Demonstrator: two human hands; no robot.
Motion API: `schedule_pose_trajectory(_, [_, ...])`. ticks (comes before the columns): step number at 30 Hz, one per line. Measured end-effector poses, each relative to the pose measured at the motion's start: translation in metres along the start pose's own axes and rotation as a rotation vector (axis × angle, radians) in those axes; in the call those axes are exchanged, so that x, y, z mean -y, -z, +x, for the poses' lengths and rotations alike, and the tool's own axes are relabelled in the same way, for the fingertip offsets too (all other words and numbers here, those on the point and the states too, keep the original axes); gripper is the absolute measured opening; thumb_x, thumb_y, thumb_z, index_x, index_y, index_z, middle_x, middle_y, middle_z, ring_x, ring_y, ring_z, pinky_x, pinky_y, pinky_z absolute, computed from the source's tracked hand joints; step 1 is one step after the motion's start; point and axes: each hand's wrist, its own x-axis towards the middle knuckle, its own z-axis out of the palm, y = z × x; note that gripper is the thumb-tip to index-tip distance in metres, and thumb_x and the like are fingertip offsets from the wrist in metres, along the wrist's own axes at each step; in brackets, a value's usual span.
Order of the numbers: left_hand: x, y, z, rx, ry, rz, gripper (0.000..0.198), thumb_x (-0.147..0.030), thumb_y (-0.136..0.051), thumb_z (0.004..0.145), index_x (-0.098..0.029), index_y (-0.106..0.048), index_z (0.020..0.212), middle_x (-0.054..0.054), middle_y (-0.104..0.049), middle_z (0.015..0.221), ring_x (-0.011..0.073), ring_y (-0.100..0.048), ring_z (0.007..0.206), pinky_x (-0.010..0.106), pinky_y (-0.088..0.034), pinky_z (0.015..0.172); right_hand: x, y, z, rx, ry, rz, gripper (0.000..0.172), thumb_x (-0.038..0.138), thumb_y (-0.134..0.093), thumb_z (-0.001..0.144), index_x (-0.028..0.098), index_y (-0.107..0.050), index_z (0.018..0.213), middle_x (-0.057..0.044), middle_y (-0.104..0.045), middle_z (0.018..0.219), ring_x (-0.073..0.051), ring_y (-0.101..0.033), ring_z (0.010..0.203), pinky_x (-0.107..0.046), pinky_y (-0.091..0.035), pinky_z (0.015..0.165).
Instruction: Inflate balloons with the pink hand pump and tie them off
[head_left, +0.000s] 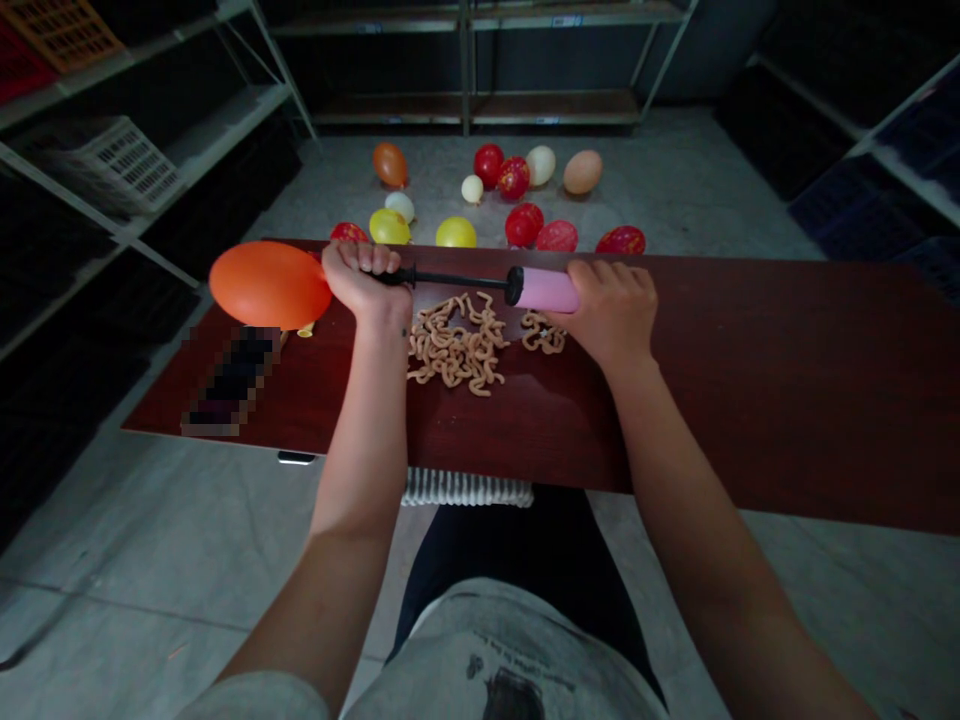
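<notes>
An orange inflated balloon (270, 285) points left from my left hand (364, 282), whose fingers are wrapped round the balloon's neck and the black end of a hand pump. The pump's black rod (461, 281) stretches across to its pink barrel (549, 290). My right hand (616, 305) is closed round the right end of that barrel. Below the rod, a pile of curled tan balloons (457, 345) lies on the dark red table (787, 380). A smaller group of them (544, 335) sits beside the pile, near my right hand.
A blurred dark rectangular object (232, 380) lies at the table's left. Beyond the table, several inflated balloons, among them a yellow one (456, 233) and an orange one (390, 165), rest on the floor. Shelves (555, 108) stand behind, with a white basket (135, 165) on the left rack.
</notes>
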Motion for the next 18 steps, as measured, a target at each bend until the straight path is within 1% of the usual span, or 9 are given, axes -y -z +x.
schedule_pose_trajectory(3, [-0.003,0.001,0.000,-0.021,-0.191,0.000,0.054,-0.039,-0.044,0.099,-0.019,-0.019,0.055,-0.005,-0.016,0.047,0.0098,-0.022,0.038,0.025,-0.025,0.043,-0.007,-0.003,-0.001,-0.016,-0.022,-0.015,0.046,0.053,-0.052,0.090,0.017,-0.059,0.117,-0.014,-0.065,0.101,-0.031,-0.056,0.096,-0.043,-0.036,0.083])
schedule_pose_trajectory(5, [-0.002,0.000,-0.002,0.001,-0.230,0.026,0.056,-0.044,-0.048,0.097,-0.020,-0.023,0.054,-0.005,-0.015,0.047,0.0099,-0.021,0.038,0.025,-0.025,0.043,-0.008,-0.004,-0.003,-0.017,-0.039,-0.017,0.047,0.055,-0.050,0.090,0.017,-0.058,0.117,-0.014,-0.064,0.101,-0.031,-0.055,0.097,-0.043,-0.037,0.082])
schedule_pose_trajectory(8, [0.003,-0.002,-0.009,0.016,-0.242,-0.010,0.055,-0.049,-0.049,0.096,-0.020,-0.028,0.055,-0.005,-0.016,0.048,0.0098,-0.022,0.039,0.025,-0.025,0.043,-0.007,-0.005,-0.004,0.009,-0.055,-0.017,0.049,0.058,-0.050,0.090,0.016,-0.058,0.115,-0.014,-0.063,0.101,-0.031,-0.055,0.097,-0.043,-0.037,0.081])
schedule_pose_trajectory(12, [0.010,-0.009,-0.020,-0.041,-0.247,-0.023,0.054,-0.050,-0.044,0.099,-0.019,-0.026,0.058,-0.005,-0.019,0.047,0.0092,-0.024,0.039,0.024,-0.027,0.044,0.000,-0.001,-0.004,0.063,-0.046,0.022,0.046,0.055,-0.053,0.089,0.016,-0.057,0.113,-0.014,-0.064,0.100,-0.031,-0.056,0.096,-0.042,-0.037,0.081])
schedule_pose_trajectory(15, [0.016,-0.018,-0.033,-0.060,-0.211,0.015,0.053,-0.046,-0.041,0.101,-0.019,-0.024,0.059,-0.005,-0.020,0.047,0.0086,-0.023,0.039,0.024,-0.026,0.044,0.012,0.004,-0.005,0.084,-0.019,0.076,0.042,0.051,-0.057,0.087,0.016,-0.058,0.111,-0.014,-0.065,0.099,-0.030,-0.057,0.094,-0.041,-0.037,0.080])
schedule_pose_trajectory(18, [0.025,-0.029,-0.049,-0.023,-0.166,0.009,0.052,-0.038,-0.038,0.103,-0.018,-0.021,0.058,-0.005,-0.020,0.047,0.0085,-0.022,0.037,0.025,-0.024,0.043,0.028,0.009,-0.008,0.100,0.006,0.127,0.043,0.052,-0.060,0.085,0.015,-0.059,0.107,-0.014,-0.067,0.095,-0.029,-0.059,0.089,-0.038,-0.037,0.076])
